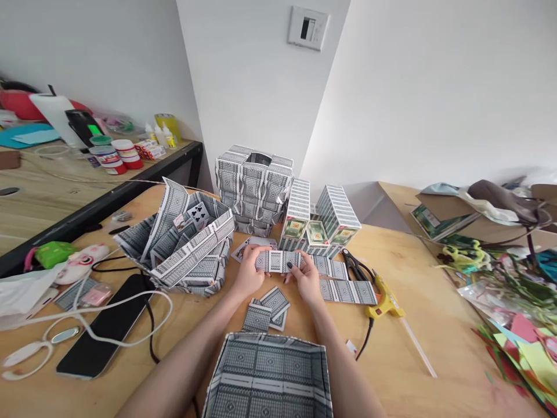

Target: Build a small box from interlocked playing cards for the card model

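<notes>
Two bare hands, our left (pixel 251 270) and right (pixel 307 280), pinch opposite ends of one flat, narrow strip of grey-patterned, white-bordered cards (pixel 278 261) above smooth wood-grain tabletop (pixel 409 348).

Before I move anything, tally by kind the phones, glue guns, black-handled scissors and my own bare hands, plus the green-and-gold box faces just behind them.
Phones: 1
Glue guns: 1
Black-handled scissors: 1
Bare hands: 2
Green-and-gold box faces: 3
Total: 8
</notes>
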Available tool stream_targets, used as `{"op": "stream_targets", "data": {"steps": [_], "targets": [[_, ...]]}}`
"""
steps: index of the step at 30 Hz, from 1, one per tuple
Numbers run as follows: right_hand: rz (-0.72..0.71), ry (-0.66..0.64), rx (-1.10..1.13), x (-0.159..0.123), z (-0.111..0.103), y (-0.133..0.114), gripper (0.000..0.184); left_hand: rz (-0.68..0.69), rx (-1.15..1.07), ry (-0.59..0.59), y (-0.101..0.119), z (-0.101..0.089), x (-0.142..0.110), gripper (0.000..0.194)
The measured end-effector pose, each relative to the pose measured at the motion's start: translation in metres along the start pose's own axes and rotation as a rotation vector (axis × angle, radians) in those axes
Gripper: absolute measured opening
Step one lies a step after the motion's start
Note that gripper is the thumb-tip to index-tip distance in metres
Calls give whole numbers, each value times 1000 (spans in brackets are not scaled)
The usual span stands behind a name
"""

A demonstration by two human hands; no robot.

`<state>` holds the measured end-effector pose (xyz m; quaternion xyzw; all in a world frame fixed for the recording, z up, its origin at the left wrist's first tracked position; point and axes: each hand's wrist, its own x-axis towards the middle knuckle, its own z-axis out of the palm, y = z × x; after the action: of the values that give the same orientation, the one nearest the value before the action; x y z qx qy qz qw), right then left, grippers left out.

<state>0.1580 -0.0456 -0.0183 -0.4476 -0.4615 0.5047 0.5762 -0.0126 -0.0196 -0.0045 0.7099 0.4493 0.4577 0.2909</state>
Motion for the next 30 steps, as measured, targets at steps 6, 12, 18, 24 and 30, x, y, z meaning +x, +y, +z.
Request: {"op": "stream_targets", "data": {"steps": [6, 12, 18, 24, 30], "targets": [[19, -34, -19, -3, 5, -2, 39, -28, -23, -32, 0, 4, -3, 61], [33, -93, 28, -7, 15, -3, 36, 47, 35, -60, -3, 9, -6, 63], [41, -85, 30, -8, 16, 0, 51, 40, 6, -94, -1, 8, -6, 64], [12, -83, 32, -8, 17, -7, 44, -69, -258, -87, 1, 6, -3, 51], [-36, -118, -19, -9, 19, -1, 53, -427, -439, -54, 1, 11, 1, 19]]}}
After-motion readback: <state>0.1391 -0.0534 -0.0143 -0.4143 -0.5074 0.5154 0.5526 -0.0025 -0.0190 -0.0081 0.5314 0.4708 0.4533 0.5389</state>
